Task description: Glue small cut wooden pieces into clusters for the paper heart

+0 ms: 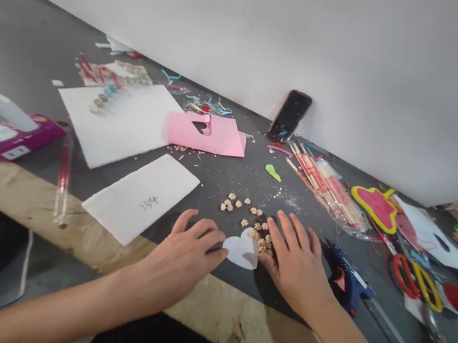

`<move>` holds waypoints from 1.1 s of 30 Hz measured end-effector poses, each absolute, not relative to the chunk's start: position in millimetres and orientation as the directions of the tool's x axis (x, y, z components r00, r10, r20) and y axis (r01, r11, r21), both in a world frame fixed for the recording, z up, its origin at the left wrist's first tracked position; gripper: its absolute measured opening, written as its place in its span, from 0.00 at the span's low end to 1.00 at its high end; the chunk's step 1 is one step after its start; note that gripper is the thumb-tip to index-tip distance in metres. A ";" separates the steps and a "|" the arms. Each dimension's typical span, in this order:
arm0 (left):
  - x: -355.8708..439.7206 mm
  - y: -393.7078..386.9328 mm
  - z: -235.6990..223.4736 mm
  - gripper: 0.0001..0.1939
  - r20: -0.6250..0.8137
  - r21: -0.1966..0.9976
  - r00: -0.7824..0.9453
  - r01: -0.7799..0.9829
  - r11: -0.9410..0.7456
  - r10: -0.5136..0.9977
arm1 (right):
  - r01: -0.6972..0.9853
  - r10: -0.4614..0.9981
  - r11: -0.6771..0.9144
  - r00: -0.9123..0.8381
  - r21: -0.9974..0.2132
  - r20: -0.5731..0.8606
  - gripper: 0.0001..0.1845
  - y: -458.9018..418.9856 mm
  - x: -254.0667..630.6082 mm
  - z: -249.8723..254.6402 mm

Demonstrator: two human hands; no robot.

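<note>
A white paper heart (pixel 241 251) lies on the dark tabletop between my hands. My left hand (pixel 188 257) is at its left edge, thumb tip at the paper and fingers loosely bent and apart. My right hand (pixel 297 259) rests on the other side with its fingers spread, beside a cluster of small beige flower-shaped pieces (pixel 264 240). A few of those pieces overlap the heart's right edge. More of the same pieces (pixel 228 203) lie scattered just beyond the heart. I see nothing held in either hand.
White sheets (pixel 127 122) and pink paper (pixel 212 134) lie left of centre. A phone (pixel 289 117) leans against the wall. To the right are wrapped sticks (pixel 325 189), a blue glue gun (pixel 348 278) and scissors (pixel 405 275). A purple box (pixel 14 139) stands far left.
</note>
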State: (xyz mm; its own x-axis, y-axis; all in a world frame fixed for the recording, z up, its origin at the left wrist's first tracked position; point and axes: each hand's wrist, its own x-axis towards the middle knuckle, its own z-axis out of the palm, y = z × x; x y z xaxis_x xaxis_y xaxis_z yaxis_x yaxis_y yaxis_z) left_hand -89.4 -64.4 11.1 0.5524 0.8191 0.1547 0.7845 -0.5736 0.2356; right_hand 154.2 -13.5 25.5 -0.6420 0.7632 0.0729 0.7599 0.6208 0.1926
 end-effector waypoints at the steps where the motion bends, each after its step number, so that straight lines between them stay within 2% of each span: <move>1: -90.0 -64.1 10.2 0.15 0.167 0.237 0.554 0.781 -0.578 0.816 | 0.741 0.745 0.643 -0.664 0.193 0.064 0.28 -15.7 153.6 25.7; 4: -92.7 -63.4 5.7 0.16 0.202 0.222 0.568 0.767 -0.602 0.798 | 0.569 0.579 0.809 -0.815 0.144 -0.033 0.29 -23.4 149.5 21.6; 6: -95.4 -63.4 1.6 0.17 0.208 0.203 0.586 0.758 -0.621 0.783 | 0.524 0.534 0.842 -0.843 0.127 -0.068 0.30 -22.3 149.6 17.5; 10: -101.3 -64.0 -2.8 0.15 0.217 0.186 0.603 0.746 -0.639 0.767 | 0.704 0.716 0.686 -0.698 0.184 0.000 0.31 -4.8 158.2 17.5; 12: -103.4 -62.7 1.4 0.14 0.203 0.207 0.616 0.733 -0.648 0.761 | 0.745 0.753 0.641 -0.657 0.186 0.039 0.32 0.1 158.6 21.2; 16: -104.7 -52.1 25.2 0.14 0.139 0.259 0.635 0.717 -0.647 0.760 | 0.567 0.571 0.820 -0.821 0.086 -0.030 0.32 -5.0 144.7 24.3; 18: -103.7 -43.7 39.1 0.15 0.096 0.263 0.628 0.732 -0.628 0.773 | 0.519 0.521 0.854 -0.852 0.042 -0.055 0.32 -4.0 138.8 23.6; 24: -89.8 -21.3 48.9 0.13 0.028 0.265 0.681 0.701 -0.663 0.732 | 0.713 0.718 0.695 -0.695 0.093 -0.041 0.28 22.4 149.9 29.7; 30: -76.9 -14.4 27.5 0.11 0.087 0.230 0.720 0.658 -0.717 0.688 | 0.611 0.611 0.790 -0.782 0.038 -0.123 0.33 9.4 159.2 27.7; 33: -80.4 -17.1 25.6 0.08 0.067 0.217 0.752 0.631 -0.745 0.656 | 0.666 0.670 0.743 -0.735 0.073 -0.106 0.35 9.8 169.8 23.2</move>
State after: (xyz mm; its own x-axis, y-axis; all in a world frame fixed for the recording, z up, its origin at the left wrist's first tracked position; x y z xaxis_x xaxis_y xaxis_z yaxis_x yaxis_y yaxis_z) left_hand -80.4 -17.1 25.6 0.7517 0.6561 0.0667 0.6308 -0.7449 0.2172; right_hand 169.8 9.8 23.2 -0.7351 0.6696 -0.1064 0.6658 0.7425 0.0733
